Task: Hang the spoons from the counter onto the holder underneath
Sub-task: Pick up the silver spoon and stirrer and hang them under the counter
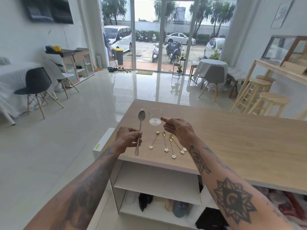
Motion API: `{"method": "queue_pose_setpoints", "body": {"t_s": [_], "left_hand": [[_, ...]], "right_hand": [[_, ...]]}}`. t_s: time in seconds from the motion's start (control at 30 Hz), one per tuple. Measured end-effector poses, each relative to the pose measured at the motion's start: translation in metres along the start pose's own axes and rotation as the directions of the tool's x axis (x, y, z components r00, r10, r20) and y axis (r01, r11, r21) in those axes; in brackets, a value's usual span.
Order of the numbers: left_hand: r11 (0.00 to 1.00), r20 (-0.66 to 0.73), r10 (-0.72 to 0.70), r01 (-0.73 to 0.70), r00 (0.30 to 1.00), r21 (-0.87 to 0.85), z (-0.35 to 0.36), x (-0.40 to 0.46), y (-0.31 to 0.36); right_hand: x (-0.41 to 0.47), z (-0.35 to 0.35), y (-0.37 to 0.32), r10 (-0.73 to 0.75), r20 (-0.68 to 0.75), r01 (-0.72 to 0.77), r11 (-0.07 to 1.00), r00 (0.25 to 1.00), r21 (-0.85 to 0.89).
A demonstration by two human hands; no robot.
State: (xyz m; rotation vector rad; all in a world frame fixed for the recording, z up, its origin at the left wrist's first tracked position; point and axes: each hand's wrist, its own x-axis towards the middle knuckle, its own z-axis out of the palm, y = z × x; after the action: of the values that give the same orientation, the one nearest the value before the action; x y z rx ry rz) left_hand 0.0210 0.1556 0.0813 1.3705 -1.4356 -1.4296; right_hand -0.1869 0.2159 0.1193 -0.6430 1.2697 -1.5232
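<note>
My left hand (128, 137) grips a large silver spoon (140, 128) by its handle, bowl up, above the counter's left end. My right hand (177, 127) hovers over the wooden counter (232, 140) with fingers apart and nothing in it. Below and between my hands lie several small gold spoons with white flower ends (167, 143), side by side on the counter; the right hand covers part of the rightmost ones. No holder is visible under the counter from here.
A clear glass (155, 116) stands just beyond the gold spoons. White shelves (157, 183) under the counter hold folded clothes and caps. Wooden stools (269, 103) stand at the right; chairs and tiled floor lie to the left.
</note>
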Motion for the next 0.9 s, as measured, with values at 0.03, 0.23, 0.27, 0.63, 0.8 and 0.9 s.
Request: {"method": "queue_pose_setpoints", "body": {"t_s": [0.03, 0.23, 0.27, 0.63, 0.8, 0.9], "left_hand": [[1.0, -0.007, 0.002, -0.002, 1.0, -0.009, -0.002, -0.006, -0.002], [0.993, -0.044, -0.067, 0.063, 0.997, -0.1, -0.012, -0.038, -0.037], [0.991, -0.054, -0.089, 0.083, 0.995, -0.107, -0.015, -0.044, -0.047], [0.94, -0.119, -0.327, 0.31, 0.937, -0.143, -0.046, -0.087, -0.192], [0.898, -0.101, -0.431, 0.416, 0.896, -0.146, -0.038, -0.086, -0.255], [0.879, -0.106, -0.472, 0.458, 0.875, -0.135, -0.031, -0.066, -0.284]], "right_hand": [[-0.007, 0.0, 0.002, 0.002, 0.009, -0.002, 1.0, 1.0, 0.007], [-0.027, 0.001, 0.037, 0.056, 0.059, -0.058, 0.998, 0.997, 0.029], [-0.029, 0.002, 0.047, 0.085, 0.066, -0.087, 0.996, 0.994, 0.029], [-0.065, 0.007, 0.192, 0.426, 0.008, -0.421, 0.891, 0.905, 0.171], [-0.063, 0.004, 0.259, 0.534, -0.069, -0.503, 0.826, 0.842, 0.254], [-0.046, -0.001, 0.3, 0.568, -0.07, -0.53, 0.8, 0.82, 0.281]]}}
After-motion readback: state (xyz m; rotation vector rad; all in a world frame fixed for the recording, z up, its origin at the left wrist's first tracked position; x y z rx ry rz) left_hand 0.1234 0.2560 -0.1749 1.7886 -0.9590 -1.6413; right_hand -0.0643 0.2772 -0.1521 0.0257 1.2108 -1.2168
